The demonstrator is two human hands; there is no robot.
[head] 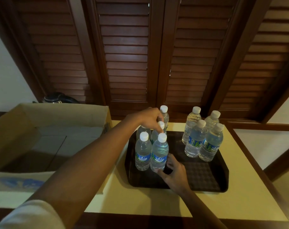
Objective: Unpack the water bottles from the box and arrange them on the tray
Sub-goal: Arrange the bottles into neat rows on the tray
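Note:
A dark tray [205,177] lies on the pale tabletop. Several clear water bottles with white caps and blue labels stand on it in two clusters, a left cluster [143,152] and a right cluster [210,144]. My left hand [148,119] reaches over the left cluster, fingers pinched around the neck of a middle bottle [161,125]. My right hand [171,172] curls around the base of the front right bottle [159,152] of that cluster. The cardboard box [41,123] stands open at the left, its inside showing no bottles.
A dark kettle [56,98] sits behind the box. Brown louvred shutters [127,55] rise right behind the table. The table's front edge [140,214] runs close to me, and a wooden rail [259,126] borders the right side.

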